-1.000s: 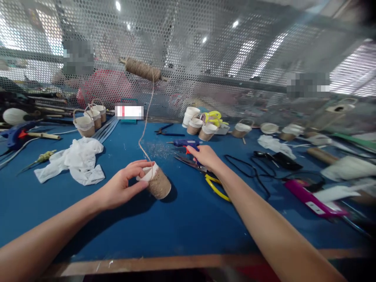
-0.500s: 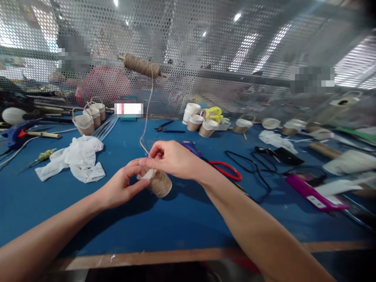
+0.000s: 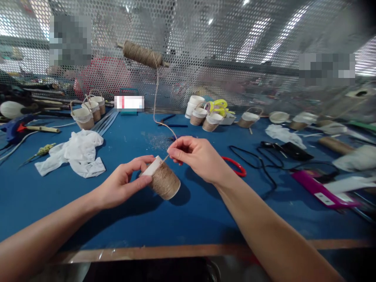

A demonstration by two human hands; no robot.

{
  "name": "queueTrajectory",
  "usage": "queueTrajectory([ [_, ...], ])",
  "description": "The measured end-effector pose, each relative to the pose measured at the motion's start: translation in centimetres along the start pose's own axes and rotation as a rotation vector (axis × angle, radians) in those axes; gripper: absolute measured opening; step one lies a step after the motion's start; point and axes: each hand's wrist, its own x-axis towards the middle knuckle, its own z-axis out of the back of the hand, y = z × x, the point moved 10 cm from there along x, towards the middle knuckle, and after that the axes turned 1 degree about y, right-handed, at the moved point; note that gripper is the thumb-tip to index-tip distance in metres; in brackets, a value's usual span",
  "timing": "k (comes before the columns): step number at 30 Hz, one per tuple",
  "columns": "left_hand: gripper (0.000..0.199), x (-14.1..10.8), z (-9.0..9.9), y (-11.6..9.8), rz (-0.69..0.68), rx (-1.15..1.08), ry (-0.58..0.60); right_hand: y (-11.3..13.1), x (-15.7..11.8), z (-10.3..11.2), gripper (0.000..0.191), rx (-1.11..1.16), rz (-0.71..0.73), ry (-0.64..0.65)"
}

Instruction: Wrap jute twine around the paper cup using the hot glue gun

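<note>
Tilted on its side above the blue table, a white paper cup (image 3: 166, 181) is wrapped in brown twine over most of its wall, with a bare white band at the rim. My left hand (image 3: 125, 178) grips it by that rim, thumb on the near side. Thumb and forefinger of my right hand (image 3: 195, 154) pinch the jute twine (image 3: 156, 98) just off the cup's upper side. From there the strand runs up in a slack curve to a twine spool (image 3: 141, 54) on a stick at the mesh screen.
White crumpled cloth (image 3: 79, 152) lies to the left, near a blue glue gun (image 3: 14, 127). Several twine-wrapped cups (image 3: 212, 122) stand along the back. Pliers (image 3: 173, 124), a red-handled tool (image 3: 236, 166), black cables and a purple power strip (image 3: 324, 190) lie on the table.
My right hand has moved right, away from the cup's rim, drawing the twine with it. The cup has shifted slightly right and its wrapped side shows more. My left hand still holds it.
</note>
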Motion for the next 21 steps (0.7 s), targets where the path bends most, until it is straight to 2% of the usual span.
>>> queueTrajectory([
  [5, 0.014, -0.2, -0.3, -0.1, 0.008, -0.018, 0.020, -0.7, -0.5, 0.0, 0.015, 0.025, -0.011, -0.034],
  [21, 0.014, -0.4, -0.8, -0.9, -0.042, 0.015, 0.079, -2.5, -1.1, -0.9, 0.017, 0.151, -0.084, 0.009],
])
